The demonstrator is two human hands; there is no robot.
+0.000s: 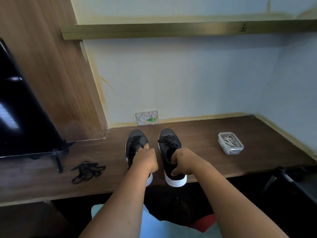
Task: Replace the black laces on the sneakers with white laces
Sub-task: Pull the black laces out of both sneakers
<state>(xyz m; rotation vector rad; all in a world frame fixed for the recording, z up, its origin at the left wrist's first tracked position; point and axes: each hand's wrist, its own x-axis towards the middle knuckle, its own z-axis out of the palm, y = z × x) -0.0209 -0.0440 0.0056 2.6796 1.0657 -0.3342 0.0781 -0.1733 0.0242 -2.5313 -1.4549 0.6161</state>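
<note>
Item one: pair of black low-top fabric sneakers with white rubber soles, standing side by side on the dark brown wooden surface, toes toward the wall, heels near the front edge.

Left sneaker: eyelets look bare, no lace visible. The left hand rests over its tongue and collar with fingers curled down onto the upper; whether it truly grips cannot be told.

Right sneaker: black lace still threaded and bunched over the forefoot. The right hand grips the collar at the heel, thumb on the outer side, fingers inside the opening.

Item two: loose black lace, a tangled heap on the surface, left of the sneakers and well apart from them.

Item three: small clear plastic container, lidless, holding coiled white laces, right of the sneakers and well apart.

Handling notes, by judgement: the sneakers are probably light, with a soft upper that gives under the fingers and a stiff sole, so they are best steadied by the heel collar or sole edge. Laces are limp and tangle readily; take them by the stiff tip when threading, or pinch a crossing to draw slack through the eyelets.

Status, by judgement: one shoe stripped, one still to unlace, no white lace fitted yet.
</note>
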